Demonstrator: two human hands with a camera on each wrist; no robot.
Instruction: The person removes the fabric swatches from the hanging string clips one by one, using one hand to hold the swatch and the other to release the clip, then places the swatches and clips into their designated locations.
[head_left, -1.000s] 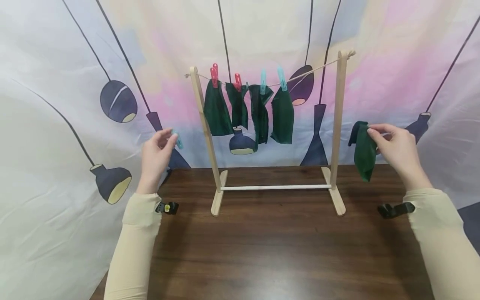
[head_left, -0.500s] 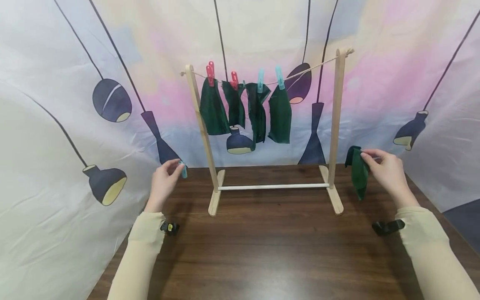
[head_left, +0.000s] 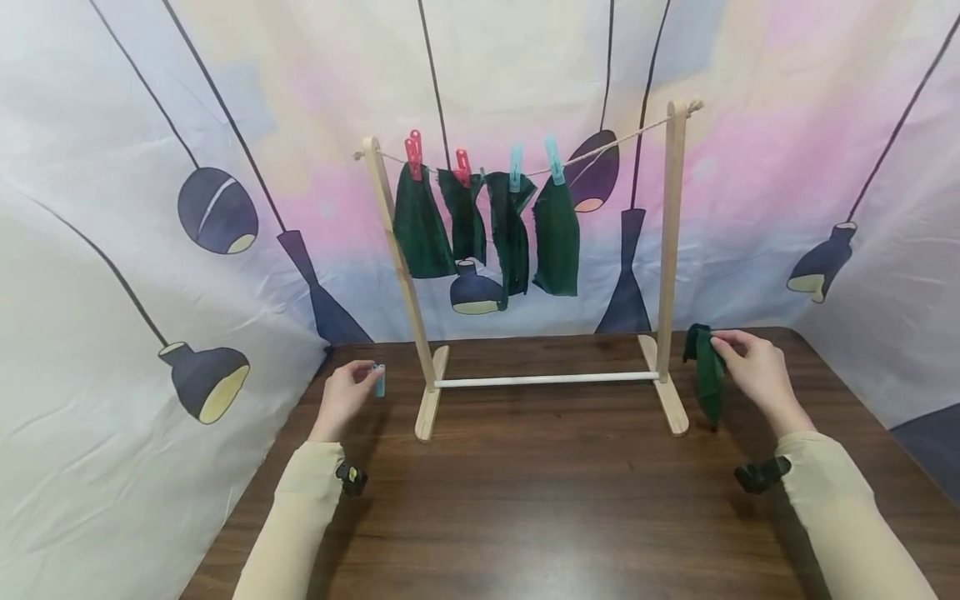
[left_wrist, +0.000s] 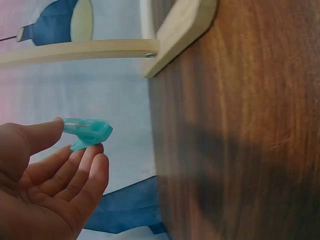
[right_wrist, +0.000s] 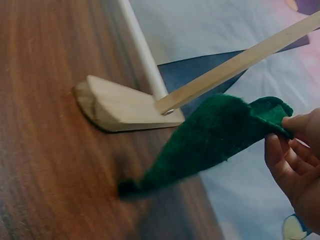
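My left hand pinches a light-blue clothespin between thumb and fingers, left of the wooden rack. To the right of the rack, my right hand pinches a dark green cloth by its upper end, and the rest of it dangles low over the table. On the rack's string hang several green cloths, among them one at the left and one at the right. Red clothespins hold the left ones; light-blue clothespins hold the right ones.
The rack has two wooden posts, flat feet and a white crossbar. It stands toward the back of a brown wooden table. Behind it hangs a curtain printed with lamps. A small camera sits on each wrist.
Both hands have come down toward the table and inward, toward the rack. The left still holds the clothespin and the right still holds the green cloth. The hanging cloths stay in place.
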